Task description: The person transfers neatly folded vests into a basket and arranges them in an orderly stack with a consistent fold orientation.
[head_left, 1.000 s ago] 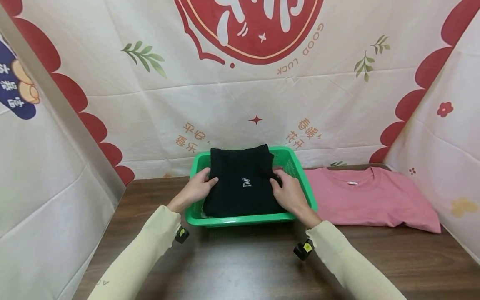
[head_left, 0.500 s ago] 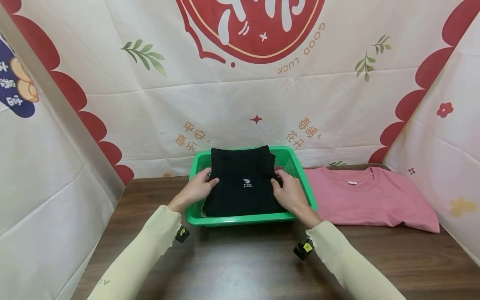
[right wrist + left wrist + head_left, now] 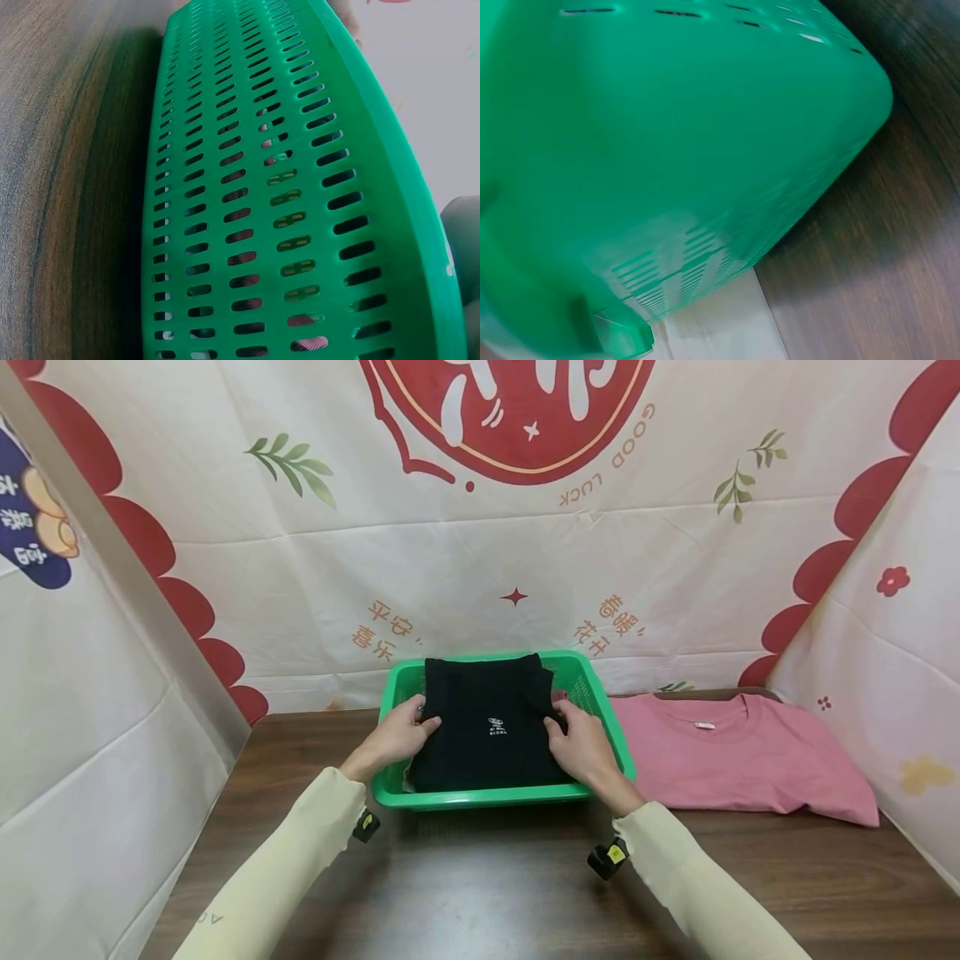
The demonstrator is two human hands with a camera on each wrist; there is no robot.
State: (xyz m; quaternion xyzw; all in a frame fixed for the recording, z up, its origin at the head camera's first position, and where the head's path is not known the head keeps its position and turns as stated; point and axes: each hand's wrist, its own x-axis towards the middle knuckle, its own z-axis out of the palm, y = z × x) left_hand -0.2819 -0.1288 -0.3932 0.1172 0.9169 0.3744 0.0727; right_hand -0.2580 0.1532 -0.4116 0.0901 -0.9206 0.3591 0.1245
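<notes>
In the head view, a folded black garment point(image 3: 487, 752) with a small white print lies in a green plastic basket point(image 3: 480, 797), its far part reaching up to the basket's back rim. My left hand point(image 3: 396, 733) pinches the garment's left side, thumb on top. On the opposite side, my right hand point(image 3: 583, 745) pinches the right edge in the same way. The slotted basket wall point(image 3: 247, 187) fills most of the right wrist view, with bits of pink showing through its slots. Only the outside of the basket point(image 3: 667, 135) shows in the left wrist view, and the hand is hidden there.
A pink T-shirt point(image 3: 720, 760) lies folded to the right of the basket, on the dark wooden table point(image 3: 480, 885). Printed white cloth point(image 3: 465, 568) hangs behind the table and at both sides.
The far edge of the black garment sits very slightly lower and further right. Both hands keep their hold in nearly the same place.
</notes>
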